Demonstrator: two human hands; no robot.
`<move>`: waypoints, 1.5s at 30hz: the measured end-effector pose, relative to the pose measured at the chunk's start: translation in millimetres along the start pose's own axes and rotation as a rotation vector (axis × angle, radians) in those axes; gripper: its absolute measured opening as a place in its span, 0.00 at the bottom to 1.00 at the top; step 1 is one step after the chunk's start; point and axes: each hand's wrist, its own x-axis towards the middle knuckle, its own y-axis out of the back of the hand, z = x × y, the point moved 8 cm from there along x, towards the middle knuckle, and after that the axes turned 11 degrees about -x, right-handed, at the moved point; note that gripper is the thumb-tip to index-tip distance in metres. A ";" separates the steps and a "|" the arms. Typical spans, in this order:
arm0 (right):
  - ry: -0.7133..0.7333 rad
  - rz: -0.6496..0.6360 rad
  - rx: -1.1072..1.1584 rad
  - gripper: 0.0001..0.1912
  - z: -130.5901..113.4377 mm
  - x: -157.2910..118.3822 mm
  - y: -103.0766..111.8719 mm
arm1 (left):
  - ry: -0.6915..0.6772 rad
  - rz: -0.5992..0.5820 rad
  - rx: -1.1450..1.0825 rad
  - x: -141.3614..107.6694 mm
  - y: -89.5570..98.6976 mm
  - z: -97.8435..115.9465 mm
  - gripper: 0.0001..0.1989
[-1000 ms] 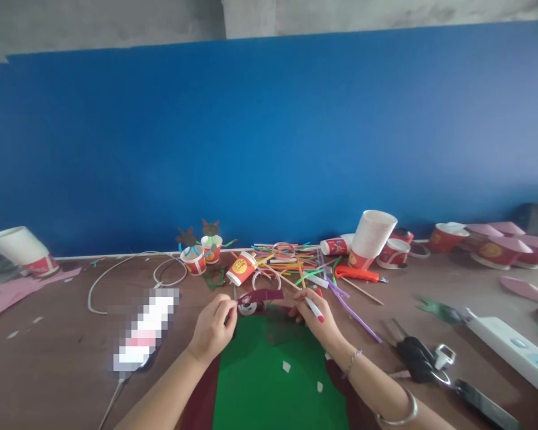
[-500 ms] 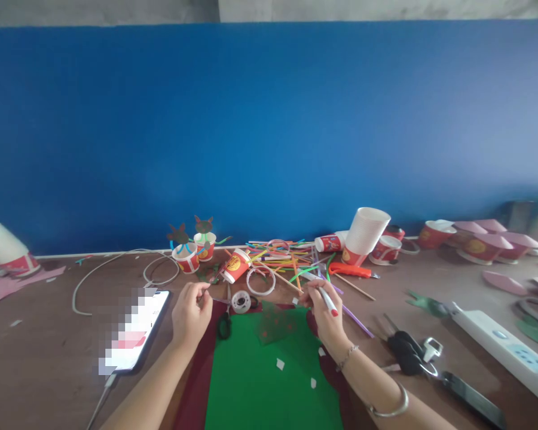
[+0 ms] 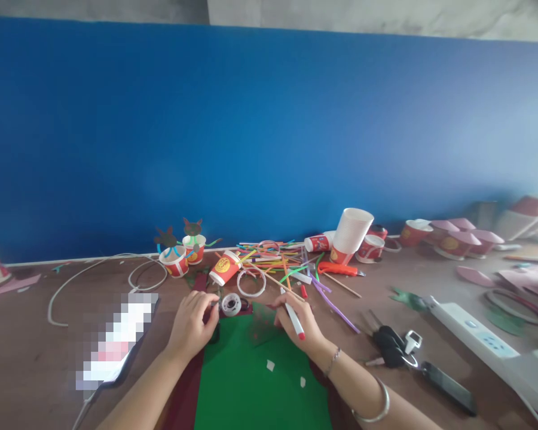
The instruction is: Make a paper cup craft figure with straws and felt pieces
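My right hand [image 3: 302, 322] is closed around a white marker [image 3: 291, 316] with a red end. Its fingertips are at the edge of a dark see-through sheet with red spots [image 3: 260, 325], which lies over the top of a green sheet [image 3: 251, 376]. My left hand [image 3: 193, 325] is curled in a pinch left of the green sheet, beside a tape roll [image 3: 231, 304]. What its fingertips hold, if anything, is hidden. Just under those fingers, black scissors [image 3: 214, 331] are mostly covered. A small red cap [image 3: 303, 291] rests on the table.
Two small cups with cat cut-outs [image 3: 174, 261], a tipped cup [image 3: 225, 267], coloured sticks [image 3: 273, 257] and stacked cups [image 3: 352, 236] line the blue wall. An orange cutter [image 3: 338, 269], keys [image 3: 390, 346] and a power strip [image 3: 470, 331] lie rightward; a phone [image 3: 123, 340] lies left.
My right hand has lowered and moved left with the marker to the dark sheet's edge. My left hand has come down beside the scissors. The whole view has turned slightly right.
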 end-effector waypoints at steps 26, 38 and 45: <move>-0.133 0.024 0.138 0.09 19.1 4.5 2.6 | 0.033 -0.564 -0.021 -50.4 -115.6 136.3 0.37; -0.073 0.020 0.113 0.08 15.0 6.6 0.0 | -0.018 -0.579 -0.054 -50.2 -116.5 140.6 0.35; 0.013 0.034 -0.020 0.09 12.7 4.8 -0.8 | -0.058 -0.585 -0.048 -52.0 -122.6 137.8 0.35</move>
